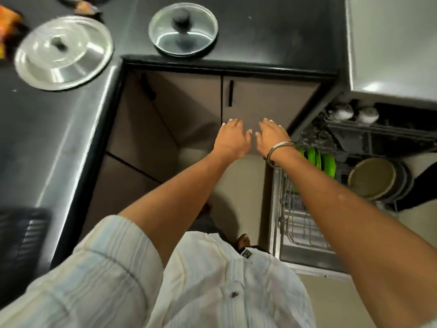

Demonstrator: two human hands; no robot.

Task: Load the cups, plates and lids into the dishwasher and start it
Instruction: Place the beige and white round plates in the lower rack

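Steel lids on black counter: big lid (63,52) far left, small lid (183,29) at the inner corner edge, knobs up. Orange wrapper (8,22) blurred at left rim. Brown cabinet doors (269,102) below the counter (59,143). Left hand (233,138) and right hand (274,136) stretched forward side by side, fingers straight and slightly apart, holding nothing, in front of the cabinet. Bangle (279,151) on right wrist. Dishwasher (307,268) open at right; green plates (319,159) and tan plate (372,178) upright in lower rack (295,221), white cups (354,112) above. Beige floor (238,185).
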